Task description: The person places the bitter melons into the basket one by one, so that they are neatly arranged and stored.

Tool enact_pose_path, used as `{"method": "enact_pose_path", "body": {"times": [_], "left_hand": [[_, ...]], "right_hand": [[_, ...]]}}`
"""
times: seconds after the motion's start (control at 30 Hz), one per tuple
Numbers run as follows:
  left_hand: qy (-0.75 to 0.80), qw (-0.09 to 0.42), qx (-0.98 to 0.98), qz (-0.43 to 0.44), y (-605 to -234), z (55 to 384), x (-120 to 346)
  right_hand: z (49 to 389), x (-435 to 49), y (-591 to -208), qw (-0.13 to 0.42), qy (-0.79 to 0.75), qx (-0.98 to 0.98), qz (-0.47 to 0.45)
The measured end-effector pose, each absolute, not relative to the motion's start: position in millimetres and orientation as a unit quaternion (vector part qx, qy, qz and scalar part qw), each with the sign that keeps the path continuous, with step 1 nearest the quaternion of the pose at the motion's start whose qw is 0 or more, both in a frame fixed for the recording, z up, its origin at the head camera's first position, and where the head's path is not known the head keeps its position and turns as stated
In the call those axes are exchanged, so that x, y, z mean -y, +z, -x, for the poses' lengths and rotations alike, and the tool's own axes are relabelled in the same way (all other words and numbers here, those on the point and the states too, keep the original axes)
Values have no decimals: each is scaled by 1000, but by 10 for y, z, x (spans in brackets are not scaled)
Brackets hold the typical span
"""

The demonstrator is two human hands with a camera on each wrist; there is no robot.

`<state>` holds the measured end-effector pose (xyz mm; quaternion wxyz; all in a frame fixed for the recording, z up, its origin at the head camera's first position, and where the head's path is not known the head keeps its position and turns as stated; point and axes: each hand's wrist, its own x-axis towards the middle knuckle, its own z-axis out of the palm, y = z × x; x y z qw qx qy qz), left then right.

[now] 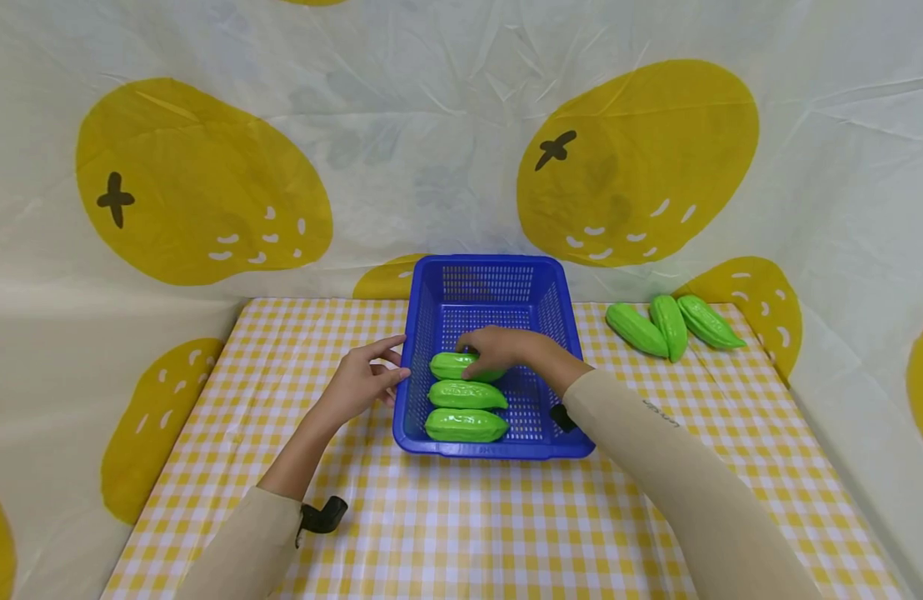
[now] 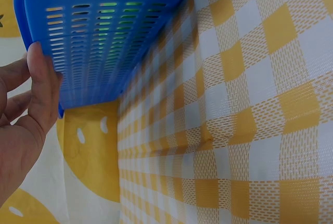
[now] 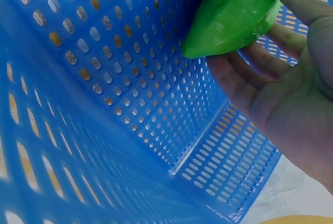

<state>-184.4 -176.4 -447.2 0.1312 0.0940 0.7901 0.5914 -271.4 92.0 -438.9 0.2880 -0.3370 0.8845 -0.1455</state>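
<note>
A blue plastic basket with slotted walls stands on the table. Inside it lie three glossy green star fruits, pointed and ridged, in a row across the near half. My right hand reaches into the basket and grips the farthest star fruit, thumb on the near side, fingers on the far side. In the right wrist view, that star fruit rests against the fingers above the basket floor. My left hand is at the basket's left side, its fingertips touching the outer wall under the rim.
Three more star fruits lie close together at the table's back right. A yellow-and-white checked cloth covers the table. Behind it hangs a white sheet with big yellow fruit prints, right behind the basket's far end.
</note>
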Motion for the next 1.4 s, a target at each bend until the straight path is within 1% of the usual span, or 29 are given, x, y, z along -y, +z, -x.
{"method": "enact_pose_path", "body": {"times": [0.27, 0.53, 0.9, 1.07, 1.27, 1.4], "left_hand": [[590, 133, -791, -95, -4467, 1844, 1760], [591, 129, -791, -92, -4466, 1839, 1767], [588, 135, -792, -94, -4469, 1851, 1764], [589, 133, -791, -96, -4459, 1862, 1764], [587, 134, -793, -93, -4454, 1857, 1769], [585, 136, -794, -92, -4456, 1852, 1769]], "right_hand": [[2710, -932, -4299, 295, -142, -888, 324], [2747, -988, -4071, 281, -169, -889, 321], [2740, -1239, -3584, 216, -224, -894, 324], [2749, -1438, -3352, 185, -232, -905, 304], [2791, -1723, -3287, 169, -275, -906, 274], [2773, -1918, -3305, 147, -302, -905, 260]]}}
